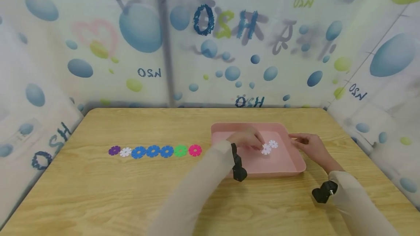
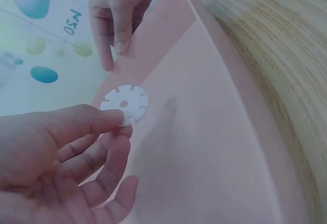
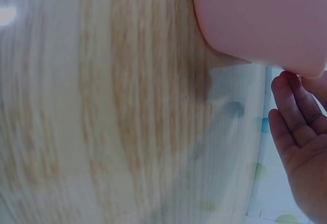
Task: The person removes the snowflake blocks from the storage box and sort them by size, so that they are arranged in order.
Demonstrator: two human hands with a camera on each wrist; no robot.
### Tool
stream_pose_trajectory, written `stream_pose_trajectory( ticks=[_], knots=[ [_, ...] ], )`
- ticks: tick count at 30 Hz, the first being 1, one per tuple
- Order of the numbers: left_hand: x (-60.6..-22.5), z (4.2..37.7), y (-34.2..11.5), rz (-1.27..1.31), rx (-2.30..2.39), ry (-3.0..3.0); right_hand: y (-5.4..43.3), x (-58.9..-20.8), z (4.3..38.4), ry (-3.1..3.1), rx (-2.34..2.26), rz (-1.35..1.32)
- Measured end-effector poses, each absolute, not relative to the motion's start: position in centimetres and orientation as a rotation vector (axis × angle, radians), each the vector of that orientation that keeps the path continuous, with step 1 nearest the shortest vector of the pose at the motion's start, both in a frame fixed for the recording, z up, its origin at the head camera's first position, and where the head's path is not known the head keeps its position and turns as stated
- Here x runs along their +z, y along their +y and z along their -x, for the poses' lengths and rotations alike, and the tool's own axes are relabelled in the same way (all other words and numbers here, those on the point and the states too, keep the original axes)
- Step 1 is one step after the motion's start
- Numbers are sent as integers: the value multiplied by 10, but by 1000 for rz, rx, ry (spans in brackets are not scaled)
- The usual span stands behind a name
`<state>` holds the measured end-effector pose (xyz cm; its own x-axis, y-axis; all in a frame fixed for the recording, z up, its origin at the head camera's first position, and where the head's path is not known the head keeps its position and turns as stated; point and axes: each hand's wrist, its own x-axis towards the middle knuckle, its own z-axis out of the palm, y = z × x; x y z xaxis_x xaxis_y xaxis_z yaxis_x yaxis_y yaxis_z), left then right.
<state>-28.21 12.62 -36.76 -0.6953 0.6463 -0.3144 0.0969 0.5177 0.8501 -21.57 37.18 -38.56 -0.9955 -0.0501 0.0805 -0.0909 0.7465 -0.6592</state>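
Observation:
My left hand (image 1: pixel 247 138) is over the pink tray (image 1: pixel 259 168) and pinches a white snowflake disc (image 2: pixel 134 100) between thumb and fingers. A second white disc (image 1: pixel 273 144) shows just beyond it in the head view; whether the two touch I cannot tell. My right hand (image 1: pixel 310 146) is at the tray's right side. It pinches the rim there, with the thumb (image 3: pixel 316 87) on one side of the wall and the fingertips against the other.
Left of the tray, a row of snowflake discs lies on the wooden table (image 1: pixel 98 192): purple (image 1: pixel 114 150), white (image 1: pixel 125 152), several blue (image 1: pixel 153 151), green (image 1: pixel 181 151) and pink (image 1: pixel 195 150). A patterned curtain (image 1: pixel 210 65) stands behind the table.

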Motion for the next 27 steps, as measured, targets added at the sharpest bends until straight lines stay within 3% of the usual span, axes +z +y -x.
stream_pose_trajectory(
  ticks=[27],
  knots=[
    [-325, 282, 20, -734, 1092, 2296, 373, -387, 215, -2875, 1101, -130]
  ],
)
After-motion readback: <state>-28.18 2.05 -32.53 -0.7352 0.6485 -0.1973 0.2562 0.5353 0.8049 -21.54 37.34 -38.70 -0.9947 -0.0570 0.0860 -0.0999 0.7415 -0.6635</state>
